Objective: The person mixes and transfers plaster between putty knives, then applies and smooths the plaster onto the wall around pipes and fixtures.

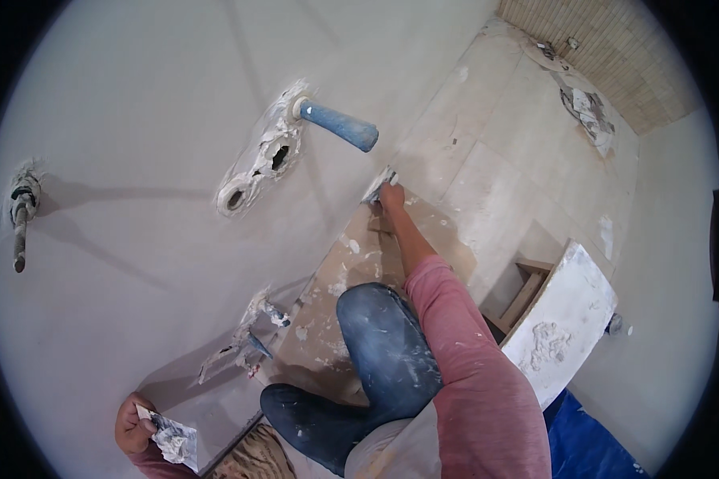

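My left hand [133, 425] is closed on a flat putty blade [185, 439] that carries a lump of wet white plaster [170, 441]. It is held out at the lower left, near the pale wall [136, 104]. Reaching far forward, my right hand [391, 196] grips a putty knife [379, 182] smeared with white. That blade lies at the foot of the wall, where it meets the floor; its handle is mostly hidden by the fingers. Above it, a blue pipe [339, 126] juts from the wall beside a rough plastered patch [252, 177] with two dark holes.
A coated pipe stub [21, 227] projects at far left, and smaller blue stubs [260, 345] stick out low down. Spattered brown sheeting [319, 319] covers the floor by my knees. A white board with plaster [587, 295] rests on a wooden stand [527, 295] at right, near blue sheeting [591, 439].
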The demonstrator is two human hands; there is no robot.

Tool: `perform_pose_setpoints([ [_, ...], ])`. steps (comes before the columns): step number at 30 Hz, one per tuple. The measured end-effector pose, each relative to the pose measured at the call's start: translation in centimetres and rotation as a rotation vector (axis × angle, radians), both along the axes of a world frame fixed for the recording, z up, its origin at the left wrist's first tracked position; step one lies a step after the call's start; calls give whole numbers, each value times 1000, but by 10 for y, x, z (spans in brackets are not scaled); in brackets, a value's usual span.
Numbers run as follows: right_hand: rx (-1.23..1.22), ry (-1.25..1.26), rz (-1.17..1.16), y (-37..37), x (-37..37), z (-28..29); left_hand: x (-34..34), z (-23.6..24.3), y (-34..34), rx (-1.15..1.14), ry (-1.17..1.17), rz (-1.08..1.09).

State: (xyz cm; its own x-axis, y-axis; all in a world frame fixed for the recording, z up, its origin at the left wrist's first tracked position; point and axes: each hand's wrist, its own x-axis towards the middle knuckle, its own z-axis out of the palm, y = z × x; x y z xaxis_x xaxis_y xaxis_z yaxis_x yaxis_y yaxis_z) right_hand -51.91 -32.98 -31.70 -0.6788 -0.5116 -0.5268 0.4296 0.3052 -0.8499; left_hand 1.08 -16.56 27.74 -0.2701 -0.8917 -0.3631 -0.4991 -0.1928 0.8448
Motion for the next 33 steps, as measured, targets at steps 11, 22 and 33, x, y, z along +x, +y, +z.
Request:
perform_pose_setpoints([
  [11,354,287,194,-1,37,23,-1,12,11,23,-12,45],
  [22,99,-9,-40,-20,19,107,-12,9,12,8,-15,55],
  [33,-116,356,24,69,75,176,-6,10,9,44,16,1],
])
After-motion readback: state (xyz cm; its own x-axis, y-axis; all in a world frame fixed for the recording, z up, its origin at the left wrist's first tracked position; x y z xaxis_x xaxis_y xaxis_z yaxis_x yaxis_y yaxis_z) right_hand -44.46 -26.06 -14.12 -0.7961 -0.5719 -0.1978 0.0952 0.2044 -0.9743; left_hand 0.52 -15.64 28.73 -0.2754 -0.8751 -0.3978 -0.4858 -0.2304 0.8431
